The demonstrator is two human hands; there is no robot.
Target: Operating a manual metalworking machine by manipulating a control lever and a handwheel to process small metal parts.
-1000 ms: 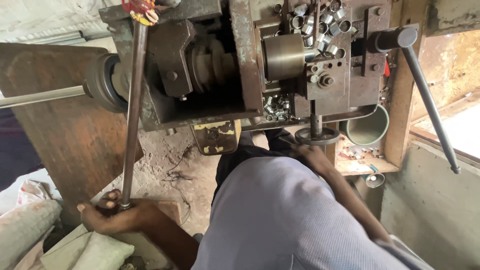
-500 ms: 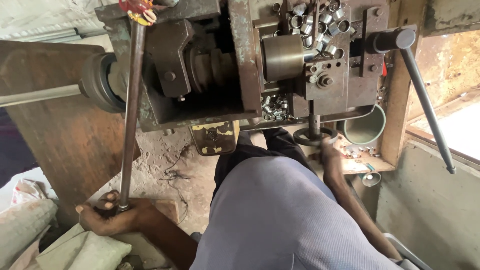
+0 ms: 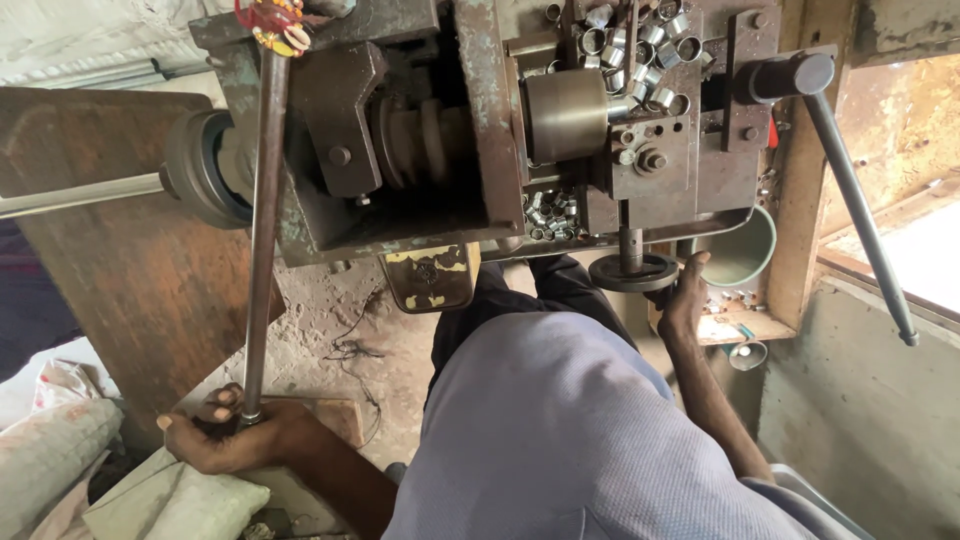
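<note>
Down low, the left hand (image 3: 235, 440) is closed round the foot of the long steel lever (image 3: 262, 240), while the right hand (image 3: 683, 296) curls its fingers on the black handwheel (image 3: 632, 271) beneath the machine's (image 3: 420, 120) lower edge

The person wears a loose pale lavender-grey shirt (image 3: 570, 430) with short sleeves (both forearms are bare) over dark trousers (image 3: 545, 290), and no gloves, rings or watch show on either hand or wrist.
</note>
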